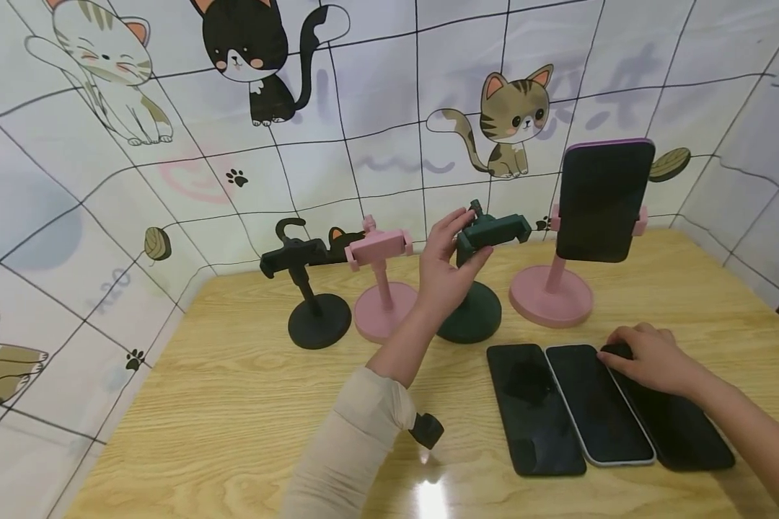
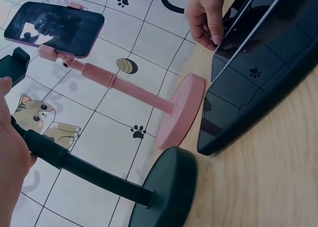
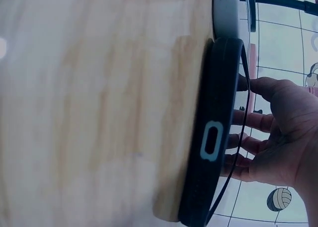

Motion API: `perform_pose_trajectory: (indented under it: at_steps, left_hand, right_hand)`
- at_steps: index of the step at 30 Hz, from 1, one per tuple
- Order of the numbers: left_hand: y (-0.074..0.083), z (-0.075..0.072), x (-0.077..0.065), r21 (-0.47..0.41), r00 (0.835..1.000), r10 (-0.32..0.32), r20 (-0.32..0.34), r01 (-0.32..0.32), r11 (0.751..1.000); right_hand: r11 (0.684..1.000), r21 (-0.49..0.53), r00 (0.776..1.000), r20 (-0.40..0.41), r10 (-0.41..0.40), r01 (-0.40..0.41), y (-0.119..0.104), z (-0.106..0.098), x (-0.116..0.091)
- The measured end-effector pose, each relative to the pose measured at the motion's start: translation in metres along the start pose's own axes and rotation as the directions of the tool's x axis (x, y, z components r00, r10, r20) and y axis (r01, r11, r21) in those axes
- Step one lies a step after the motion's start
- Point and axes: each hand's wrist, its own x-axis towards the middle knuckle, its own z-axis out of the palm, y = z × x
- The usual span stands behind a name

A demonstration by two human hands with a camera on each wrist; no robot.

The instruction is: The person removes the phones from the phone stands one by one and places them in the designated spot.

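Left hand [image 1: 446, 268]: raised on an outstretched forearm, fingers curled in a grip; Right hand [image 1: 649, 358]: lowered, palm down, fingers seemingly lightly bent.

Four stands sit mid-frame: a black stand [image 1: 311, 292], a pink stand [image 1: 381, 288], a dark green stand [image 1: 477, 288] and a second pink stand [image 1: 568, 285] bearing a black-screened phone [image 1: 602, 200] with a pink edge. Three black phones [image 1: 597, 407] lie lower right on the pale wood-grain counter [image 1: 234, 404]. The backdrop [image 1: 376, 115] is white, gridded in black, with cartoon cats and paw prints.

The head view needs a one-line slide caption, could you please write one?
Left hand grips dark green phone stand's clamp; right hand rests on rightmost black phone on wooden table.
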Motion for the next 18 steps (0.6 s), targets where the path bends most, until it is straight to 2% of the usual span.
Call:
perform_pose_trajectory:
  at_steps: [3, 4, 8, 11, 12, 15, 18]
  left_hand:
    - [-0.012, 0.002, -0.006, 0.029, 0.998, -0.013, -0.064, 0.014, 0.999]
    - [-0.011, 0.002, -0.009, 0.028, 0.997, -0.021, -0.076, 0.023, 0.999]
    - [0.004, 0.004, -0.022, 0.009, 0.994, -0.061, -0.094, 0.062, 0.998]
    - [0.015, 0.008, -0.029, -0.010, 0.991, -0.091, -0.095, 0.090, 0.996]
    - [0.016, 0.010, -0.031, -0.023, 0.991, -0.099, -0.090, 0.097, 0.995]
    - [0.008, 0.018, -0.035, -0.009, 0.990, -0.132, -0.056, 0.132, 0.991]
    - [-0.003, 0.026, -0.035, 0.051, 0.980, -0.193, 0.037, 0.192, 0.980]
  right_hand:
    - [1.000, -0.006, 1.000, 0.008, -0.010, 0.010, 0.001, -0.002, 0.000]
    - [1.000, 0.000, 1.000, 0.006, -0.014, 0.014, 0.001, -0.003, 0.001]
    - [0.999, 0.050, 1.000, -0.024, -0.010, 0.011, -0.003, -0.011, 0.003]
    - [0.995, 0.097, 0.997, -0.082, 0.014, -0.006, -0.009, -0.022, 0.004]
    - [0.994, 0.104, 0.995, -0.102, 0.023, -0.012, -0.011, -0.025, 0.004]
    - [0.990, 0.139, 0.984, -0.173, 0.051, -0.027, -0.016, -0.037, 0.004]
    - [0.985, 0.170, 0.968, -0.238, 0.078, -0.037, -0.020, -0.049, 0.005]
